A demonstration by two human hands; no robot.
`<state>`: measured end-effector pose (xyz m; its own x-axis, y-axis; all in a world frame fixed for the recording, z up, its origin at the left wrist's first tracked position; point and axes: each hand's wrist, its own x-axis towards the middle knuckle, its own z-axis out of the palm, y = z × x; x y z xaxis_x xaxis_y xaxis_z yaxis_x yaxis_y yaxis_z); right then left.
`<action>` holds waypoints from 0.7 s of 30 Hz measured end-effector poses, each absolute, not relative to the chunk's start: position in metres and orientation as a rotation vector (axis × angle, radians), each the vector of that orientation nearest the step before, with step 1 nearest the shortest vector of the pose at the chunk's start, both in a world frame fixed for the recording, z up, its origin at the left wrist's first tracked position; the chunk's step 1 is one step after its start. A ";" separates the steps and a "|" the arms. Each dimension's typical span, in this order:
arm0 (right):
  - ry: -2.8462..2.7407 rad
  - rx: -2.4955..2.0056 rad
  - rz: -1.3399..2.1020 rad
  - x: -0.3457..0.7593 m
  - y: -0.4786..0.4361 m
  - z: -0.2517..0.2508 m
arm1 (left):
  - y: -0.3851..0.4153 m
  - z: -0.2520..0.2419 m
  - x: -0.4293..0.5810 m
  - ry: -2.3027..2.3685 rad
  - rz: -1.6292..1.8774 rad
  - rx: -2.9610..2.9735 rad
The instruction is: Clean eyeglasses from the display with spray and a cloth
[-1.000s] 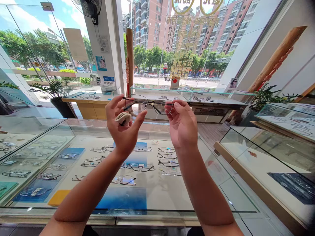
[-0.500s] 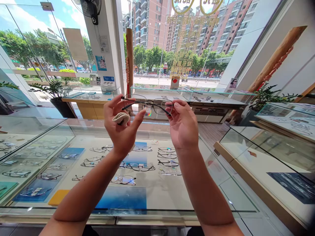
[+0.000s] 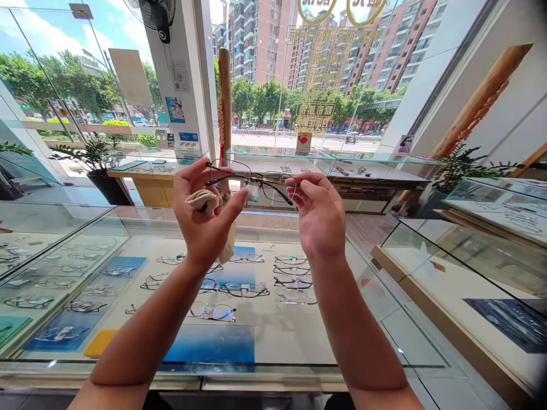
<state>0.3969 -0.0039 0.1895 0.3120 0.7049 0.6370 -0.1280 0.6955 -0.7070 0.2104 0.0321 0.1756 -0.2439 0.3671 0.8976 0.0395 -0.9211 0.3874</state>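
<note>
A pair of thin dark-framed eyeglasses [image 3: 257, 181] is held up in the air between both hands, above the glass counter. My left hand [image 3: 205, 210] grips one side of the glasses with its fingers behind the frame. A folded cream cleaning cloth [image 3: 202, 200] is tucked in that same palm, and its loose end [image 3: 228, 245] hangs down behind the wrist. My right hand [image 3: 320, 213] pinches the other side between thumb and fingers. The glasses tilt slightly, lower toward the right.
Below my arms stands a glass display counter [image 3: 294, 341] with rows of eyeglasses [image 3: 244, 290] inside. A yellow case [image 3: 101, 343] lies at its left front. More showcases stand at right [image 3: 453, 285] and by the window [image 3: 273, 165]. A potted plant [image 3: 109, 182] is at left.
Both hands still hold the glasses. My left hand has shifted slightly left, the glasses have tilted a little more, and the hanging end of the cloth now shows below the left hand.
</note>
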 end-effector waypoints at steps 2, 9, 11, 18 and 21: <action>-1.213 -0.603 0.545 0.399 -0.007 0.192 | 0.033 0.179 0.206 0.421 2.231 1.986; -1.548 -0.664 0.672 0.409 -0.011 0.196 | 0.033 0.181 0.196 0.415 2.105 2.351; -1.558 -0.665 0.749 0.411 -0.009 0.195 | 0.032 0.182 0.195 0.429 2.067 2.358; -1.547 -0.635 0.828 0.411 -0.006 0.193 | 0.028 0.189 0.194 0.447 1.913 2.256; -1.517 -0.649 0.808 0.409 -0.005 0.192 | 0.027 0.190 0.195 0.506 1.859 2.179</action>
